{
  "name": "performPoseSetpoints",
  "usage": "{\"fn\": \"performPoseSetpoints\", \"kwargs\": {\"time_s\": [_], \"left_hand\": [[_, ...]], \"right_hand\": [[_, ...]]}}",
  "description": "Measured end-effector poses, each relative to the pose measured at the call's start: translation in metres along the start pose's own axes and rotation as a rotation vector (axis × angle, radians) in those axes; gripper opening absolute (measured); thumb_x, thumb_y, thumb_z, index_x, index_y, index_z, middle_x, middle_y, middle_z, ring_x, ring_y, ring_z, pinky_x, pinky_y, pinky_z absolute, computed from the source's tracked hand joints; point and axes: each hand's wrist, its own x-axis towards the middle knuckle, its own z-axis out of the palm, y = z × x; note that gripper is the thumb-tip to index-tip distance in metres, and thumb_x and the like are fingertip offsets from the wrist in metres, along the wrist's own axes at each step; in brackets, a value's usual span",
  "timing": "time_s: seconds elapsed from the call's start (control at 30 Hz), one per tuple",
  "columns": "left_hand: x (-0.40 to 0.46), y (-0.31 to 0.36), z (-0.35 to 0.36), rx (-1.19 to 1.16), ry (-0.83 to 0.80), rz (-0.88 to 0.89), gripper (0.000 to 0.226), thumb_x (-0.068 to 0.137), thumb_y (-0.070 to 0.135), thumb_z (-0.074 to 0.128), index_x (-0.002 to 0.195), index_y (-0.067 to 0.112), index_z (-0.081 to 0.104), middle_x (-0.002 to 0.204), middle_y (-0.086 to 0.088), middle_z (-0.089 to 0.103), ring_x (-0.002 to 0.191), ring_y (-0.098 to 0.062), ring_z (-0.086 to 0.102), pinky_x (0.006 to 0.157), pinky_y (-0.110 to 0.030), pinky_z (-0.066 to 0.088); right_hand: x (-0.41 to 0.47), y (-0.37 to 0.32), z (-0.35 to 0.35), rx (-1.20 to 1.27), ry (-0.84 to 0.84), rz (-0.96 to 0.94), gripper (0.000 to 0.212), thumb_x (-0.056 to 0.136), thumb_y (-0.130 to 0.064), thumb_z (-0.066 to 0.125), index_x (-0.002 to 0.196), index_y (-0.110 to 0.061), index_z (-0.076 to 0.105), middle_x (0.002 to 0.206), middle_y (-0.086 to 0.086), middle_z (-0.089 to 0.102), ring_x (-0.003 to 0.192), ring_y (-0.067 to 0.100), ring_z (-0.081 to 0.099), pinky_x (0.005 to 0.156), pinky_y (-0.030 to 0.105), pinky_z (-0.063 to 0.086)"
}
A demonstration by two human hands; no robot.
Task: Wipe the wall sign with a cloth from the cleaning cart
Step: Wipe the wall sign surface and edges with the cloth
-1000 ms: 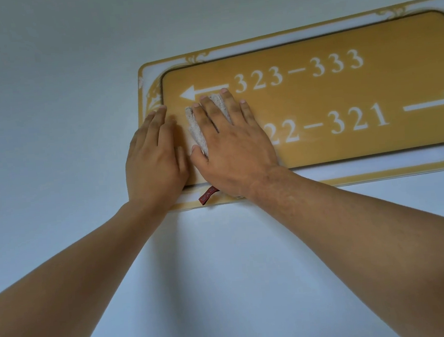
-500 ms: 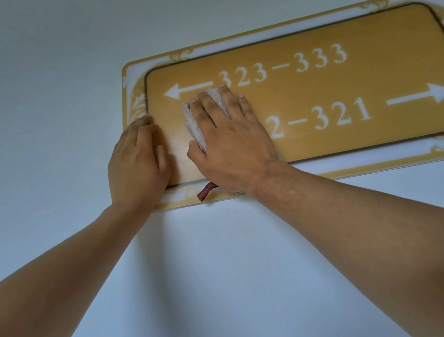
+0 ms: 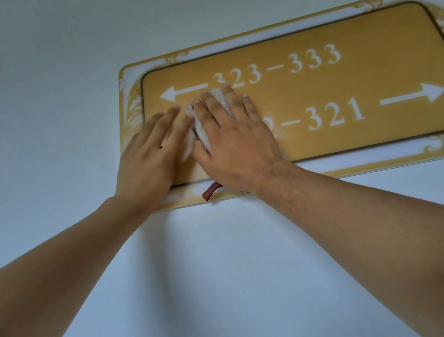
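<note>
Left hand (image 3: pixel 150 158) shifted inward off the border, fingers straight, now at 9 o'clock of grey cloth (image 3: pixel 201 132). Right hand (image 3: pixel 237 145) presses the cloth flat-fingered on room-number sign (image 3: pixel 342 82). Wiping likely mid-course.

Cloth (image 3: pixel 202 133) mostly beneath right hand (image 3: pixel 237 142)

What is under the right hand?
Under the right hand is a pale cloth pressed on the yellow sign; its red tag pokes out below. The start of the lower number is covered.
</note>
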Motion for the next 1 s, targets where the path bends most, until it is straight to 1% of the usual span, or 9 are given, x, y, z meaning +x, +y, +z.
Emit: {"fn": "performPoseSetpoints", "kwargs": {"time_s": [0.17, 0.33, 0.43, 0.53, 0.63, 0.77, 0.87, 0.93, 1.0], "left_hand": [[-0.003, 0.009, 0.001, 0.006, -0.059, -0.036, 0.042, 0.096, 0.012, 0.043, 0.135, 0.007, 0.057, 0.140, -0.010, 0.058, 0.130, -0.034, 0.051, 0.104, -0.043, 0.041], [-0.001, 0.018, 0.005, 0.005, -0.020, -0.090, 0.035, 0.088, 0.001, 0.048, 0.119, 0.002, 0.065, 0.134, -0.012, 0.062, 0.125, -0.037, 0.055, 0.099, -0.048, 0.047], [0.007, 0.030, 0.006, -0.062, 0.033, -0.213, 0.035, 0.082, -0.004, 0.049, 0.112, 0.002, 0.068, 0.126, -0.010, 0.067, 0.115, -0.037, 0.060, 0.091, -0.045, 0.049], [0.019, 0.041, 0.005, -0.076, 0.093, -0.331, 0.040, 0.081, 0.003, 0.040, 0.109, 0.002, 0.068, 0.107, -0.011, 0.070, 0.092, -0.039, 0.060, 0.073, -0.041, 0.047], [0.029, 0.047, 0.002, -0.042, 0.101, -0.393, 0.040, 0.080, 0.016, 0.029, 0.091, 0.002, 0.064, 0.091, -0.012, 0.065, 0.080, -0.035, 0.054, 0.058, -0.039, 0.037], [0.040, 0.049, 0.000, -0.005, 0.125, -0.421, 0.028, 0.082, 0.020, 0.033, 0.074, 0.004, 0.055, 0.080, -0.011, 0.059, 0.067, -0.026, 0.041, 0.055, -0.034, 0.022], [0.047, 0.047, 0.002, 0.061, 0.086, -0.424, 0.025, 0.085, 0.021, 0.039, 0.081, 0.005, 0.058, 0.087, -0.011, 0.062, 0.067, -0.030, 0.047, 0.055, -0.035, 0.026], [0.054, 0.048, 0.002, 0.088, 0.075, -0.448, 0.031, 0.087, 0.024, 0.042, 0.102, 0.008, 0.063, 0.098, -0.010, 0.066, 0.077, -0.034, 0.059, 0.060, -0.036, 0.033], [0.060, 0.052, 0.001, 0.115, 0.083, -0.471, 0.040, 0.088, 0.028, 0.042, 0.119, 0.011, 0.060, 0.104, -0.011, 0.067, 0.083, -0.036, 0.061, 0.063, -0.037, 0.034]], "right_hand": [[-0.001, 0.005, -0.002, -0.014, -0.022, -0.006, 0.068, 0.095, -0.047, 0.023, 0.156, -0.017, 0.019, 0.164, 0.003, 0.017, 0.151, 0.031, 0.002, 0.121, 0.051, 0.007], [-0.005, 0.014, -0.003, -0.036, -0.028, 0.005, 0.071, 0.094, -0.049, 0.024, 0.156, -0.016, 0.020, 0.164, 0.003, 0.018, 0.151, 0.032, 0.003, 0.121, 0.051, 0.007], [-0.006, 0.018, -0.005, -0.039, -0.022, 0.008, 0.071, 0.094, -0.049, 0.024, 0.156, -0.016, 0.020, 0.163, 0.003, 0.019, 0.151, 0.032, 0.005, 0.121, 0.051, 0.008], [-0.006, 0.021, -0.006, -0.035, -0.020, 0.006, 0.071, 0.093, -0.049, 0.024, 0.156, -0.016, 0.020, 0.164, 0.003, 0.019, 0.151, 0.032, 0.004, 0.121, 0.051, 0.007], [-0.006, 0.027, -0.007, -0.035, -0.018, 0.006, 0.071, 0.093, -0.049, 0.025, 0.156, -0.016, 0.020, 0.164, 0.003, 0.018, 0.151, 0.032, 0.004, 0.121, 0.051, 0.007], [-0.009, 0.037, -0.009, -0.049, -0.023, 0.012, 0.071, 0.094, -0.049, 0.024, 0.157, -0.016, 0.018, 0.164, 0.003, 0.017, 0.151, 0.031, 0.004, 0.121, 0.051, 0.008], [-0.010, 0.041, -0.011, -0.044, -0.032, 0.014, 0.071, 0.094, -0.049, 0.024, 0.157, -0.017, 0.017, 0.164, 0.002, 0.016, 0.151, 0.031, 0.002, 0.121, 0.051, 0.007], [-0.011, 0.044, -0.012, -0.042, -0.038, 0.013, 0.071, 0.094, -0.049, 0.023, 0.157, -0.017, 0.016, 0.164, 0.002, 0.016, 0.151, 0.031, 0.002, 0.121, 0.051, 0.007], [-0.012, 0.047, -0.013, -0.052, -0.039, 0.012, 0.072, 0.093, -0.049, 0.022, 0.157, -0.017, 0.016, 0.164, 0.002, 0.016, 0.151, 0.031, 0.001, 0.121, 0.051, 0.007]]}}
